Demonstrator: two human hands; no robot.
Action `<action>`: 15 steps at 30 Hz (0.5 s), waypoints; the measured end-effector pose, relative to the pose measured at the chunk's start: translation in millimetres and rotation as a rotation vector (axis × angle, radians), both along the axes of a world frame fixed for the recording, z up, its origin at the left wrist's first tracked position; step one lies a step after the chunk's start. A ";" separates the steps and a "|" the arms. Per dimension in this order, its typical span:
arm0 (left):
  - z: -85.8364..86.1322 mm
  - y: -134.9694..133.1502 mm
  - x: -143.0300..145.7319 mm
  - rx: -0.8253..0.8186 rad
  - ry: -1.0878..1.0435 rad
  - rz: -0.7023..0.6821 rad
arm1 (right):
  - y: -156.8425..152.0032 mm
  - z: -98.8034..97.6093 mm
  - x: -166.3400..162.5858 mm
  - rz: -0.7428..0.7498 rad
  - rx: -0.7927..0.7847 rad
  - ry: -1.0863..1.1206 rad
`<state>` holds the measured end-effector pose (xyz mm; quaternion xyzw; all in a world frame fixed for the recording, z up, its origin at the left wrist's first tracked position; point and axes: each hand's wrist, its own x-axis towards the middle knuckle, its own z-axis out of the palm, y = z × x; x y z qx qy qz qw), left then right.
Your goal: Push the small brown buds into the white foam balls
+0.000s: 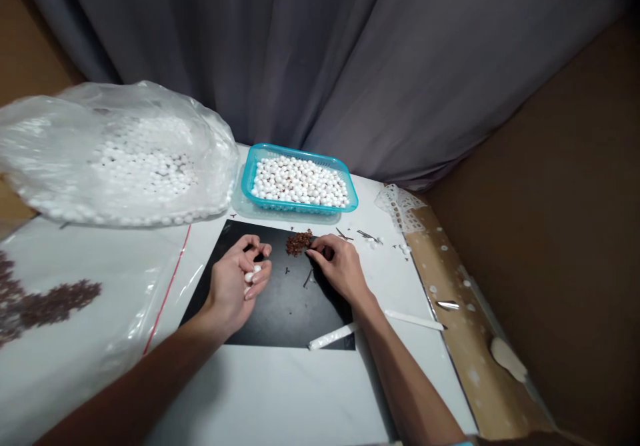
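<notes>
Clearly the white beads (253,274) cupped in the curled left hand (235,283) are tiny, light, smooth and likely to roll, best pinched between fingertips. Right hand (337,263), fingers pressed together, pinches at the brown pile (299,242) just off its fingertips; those bits look tiny, light and easily scattered.

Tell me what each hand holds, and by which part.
The left hand cups a few white beads in its curled fingers. The right hand pinches at the brown pile; any hold is unclear.
</notes>
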<state>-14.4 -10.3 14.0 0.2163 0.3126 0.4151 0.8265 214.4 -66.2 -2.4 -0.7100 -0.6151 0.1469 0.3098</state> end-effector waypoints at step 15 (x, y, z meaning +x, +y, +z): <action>7.0 6.8 -0.6 -0.151 -0.077 0.044 | -5.2 8.9 -3.1 0.080 0.056 0.101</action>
